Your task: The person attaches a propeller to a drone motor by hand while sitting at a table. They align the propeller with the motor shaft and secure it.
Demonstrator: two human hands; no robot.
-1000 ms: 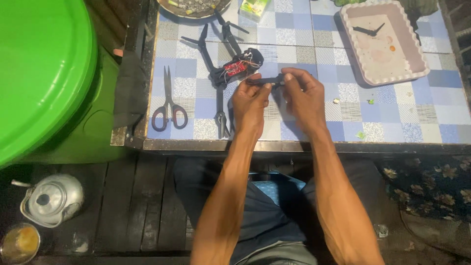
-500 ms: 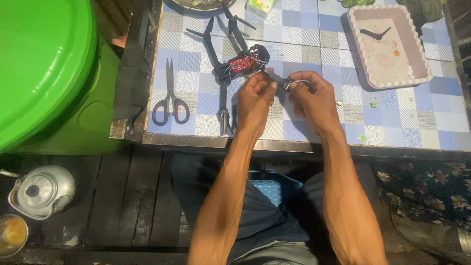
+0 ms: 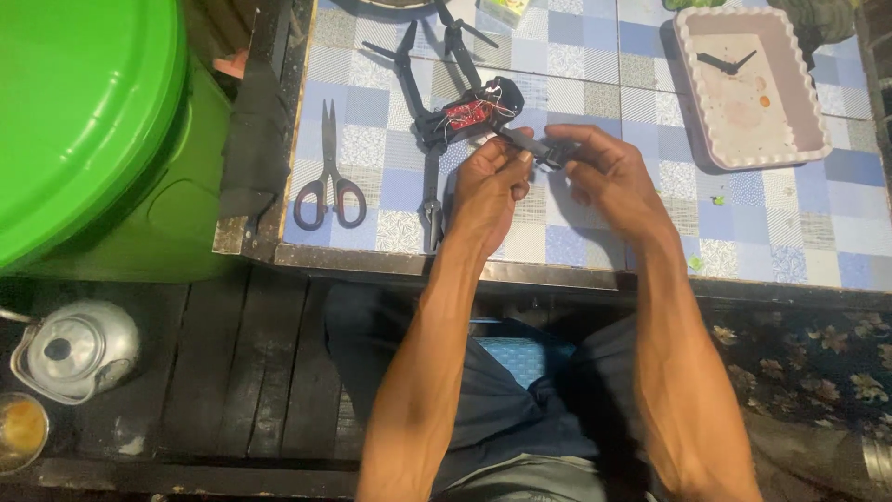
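Both hands meet over the tiled table [image 3: 771, 232], pinching one arm of a small black drone [image 3: 465, 116]. The left hand [image 3: 488, 181] has its fingers curled narrow, thumb and fingertips closed on the near end of that arm. The right hand [image 3: 609, 167] closes thumb and forefinger on the arm's outer end, its other fingers spread loosely below. Whether a small tool or loose part sits between the right fingertips, I cannot tell.

The held arm [image 3: 531, 144] runs roughly left to right, rising slightly toward the drone's body, where a red circuit board [image 3: 467, 113] with thin wires lies open. The body rests on the table just beyond the left hand. Its other arms splay out: two point away toward the far edge of the table, and one points straight back toward the person, reaching almost to the near edge, just left of the left wrist.

A pair of scissors [image 3: 327, 177] lies to the left of the drone, well apart from the hands, blades pointing away and handles near the table edge. To the right, apart from the right hand, sits a rectangular wall clock [image 3: 748, 88] with a scalloped pale frame. A big green bin [image 3: 84, 121] stands left of the table. A metal kettle [image 3: 74, 349] sits on the dark floor boards below it.
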